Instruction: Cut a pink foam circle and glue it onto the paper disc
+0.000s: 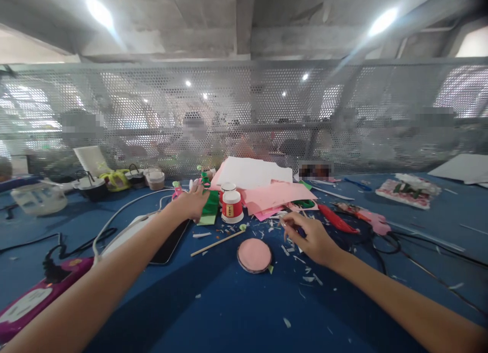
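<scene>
My left hand (pixel 193 199) reaches out over the green paper (pixel 210 204), its fingers stretched, beside a small green figure (pixel 205 178). Whether its fingertips touch the figure I cannot tell. My right hand (pixel 312 237) is held above the paper scraps with its fingers curled together. Something dark shows in its grip, too hidden to name. Between the hands, a round pink disc (pixel 254 255) with a dark rim lies flat. Behind it are a thin wooden stick (pixel 217 244) with a pale green tip and upside-down red and white paper cups (pixel 232 210).
Pink paper sheets (pixel 280 194) and a white sheet (pixel 255 171) are piled at the back. A red-handled tool (pixel 337 220) and a pink glue gun (pixel 371 218) with cables lie right. Left are a phone (pixel 170 245), a purple power strip (pixel 46 292) and a plastic tub (pixel 40 198).
</scene>
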